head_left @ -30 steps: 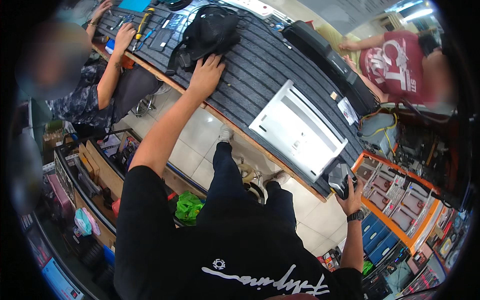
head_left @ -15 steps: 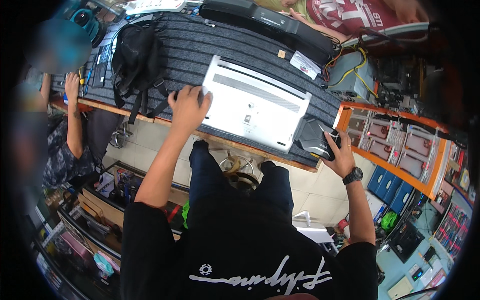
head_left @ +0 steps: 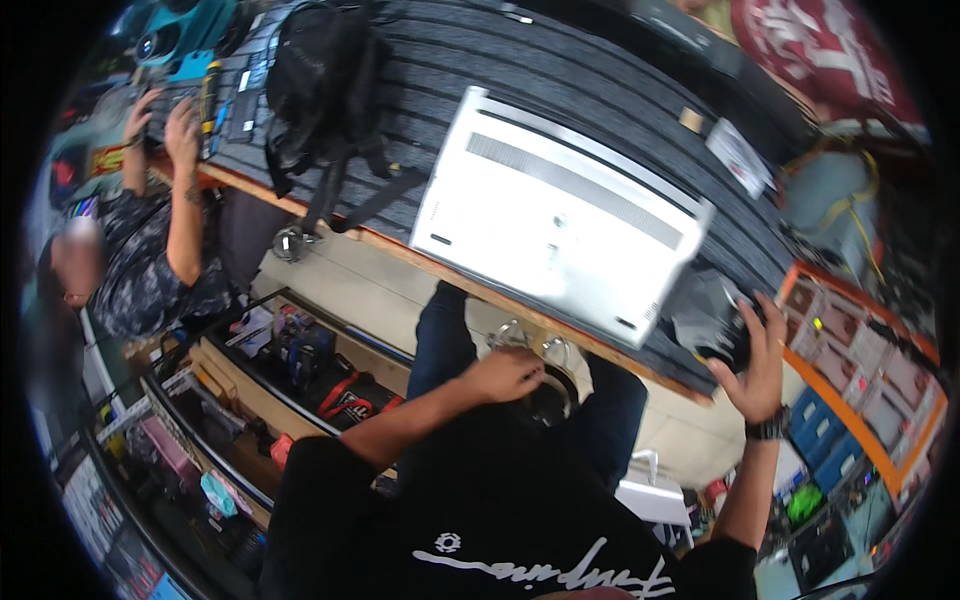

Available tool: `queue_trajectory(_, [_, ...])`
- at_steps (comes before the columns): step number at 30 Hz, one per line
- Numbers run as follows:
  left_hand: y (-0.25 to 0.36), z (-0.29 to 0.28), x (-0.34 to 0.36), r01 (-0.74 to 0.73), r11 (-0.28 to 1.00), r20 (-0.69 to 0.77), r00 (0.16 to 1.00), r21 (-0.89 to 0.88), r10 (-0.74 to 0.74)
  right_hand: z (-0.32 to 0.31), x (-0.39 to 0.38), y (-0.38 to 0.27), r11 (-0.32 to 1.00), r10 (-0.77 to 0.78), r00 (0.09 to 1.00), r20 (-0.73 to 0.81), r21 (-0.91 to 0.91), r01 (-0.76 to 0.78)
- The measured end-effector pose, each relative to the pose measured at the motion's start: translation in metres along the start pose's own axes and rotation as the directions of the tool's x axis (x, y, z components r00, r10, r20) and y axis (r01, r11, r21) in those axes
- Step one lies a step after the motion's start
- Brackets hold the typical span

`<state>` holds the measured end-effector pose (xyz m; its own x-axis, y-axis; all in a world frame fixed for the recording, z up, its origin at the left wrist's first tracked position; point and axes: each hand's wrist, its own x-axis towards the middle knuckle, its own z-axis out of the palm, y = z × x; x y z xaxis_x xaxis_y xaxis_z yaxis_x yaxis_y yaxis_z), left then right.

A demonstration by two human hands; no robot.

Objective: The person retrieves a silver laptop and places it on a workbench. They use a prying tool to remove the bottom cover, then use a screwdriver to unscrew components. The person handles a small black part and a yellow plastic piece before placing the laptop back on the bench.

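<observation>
A silver laptop lies bottom up on the grey ribbed mat of the workbench. My left hand is down below the bench's front edge, between my knees, with its fingers curled over a round metal stool rim. My right hand is raised at the bench's right end with the fingers spread. It is next to a dark device that lies there. A watch sits on that wrist.
A black backpack lies at the left of the laptop, straps hanging over the edge. Another person sits at the left, hands on the bench. A person in a red shirt stands behind. An orange compartment box stands at the right. Tool-filled drawers stand below.
My left hand has come off the laptop and dropped below the bench edge. My right hand has opened beside the dark device it held. The view has swung left.
</observation>
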<state>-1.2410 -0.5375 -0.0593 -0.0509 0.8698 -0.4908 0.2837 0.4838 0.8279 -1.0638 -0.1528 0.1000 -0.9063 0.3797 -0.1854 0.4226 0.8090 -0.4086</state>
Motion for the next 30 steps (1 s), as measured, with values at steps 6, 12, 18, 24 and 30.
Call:
queue_trajectory(6, [-0.205,0.172,0.047,0.148,0.859,0.112,0.966,0.491,-0.231,0.034,0.001,0.009,0.985,-0.066,0.982,-0.179,-0.169,0.035])
queue_trajectory(12, [-0.215,0.166,0.102,0.257,0.930,0.466,0.810,0.263,-0.356,0.041,0.000,0.018,0.980,-0.114,0.971,-0.208,-0.183,0.075])
queue_trajectory(18, [-0.221,0.144,0.108,0.062,0.954,0.621,0.747,0.292,-0.239,0.041,0.002,0.013,0.979,-0.123,0.967,-0.221,-0.185,0.083])
queue_trajectory(24, [-0.225,0.088,0.144,-0.187,0.937,0.758,0.643,0.295,-0.110,0.032,-0.009,0.004,0.970,-0.126,0.968,-0.218,-0.233,0.074])
queue_trajectory(30, [-0.226,0.052,0.133,-0.333,0.895,0.692,0.720,0.296,0.039,0.034,-0.003,0.007,0.955,-0.185,0.971,-0.154,-0.260,0.141])
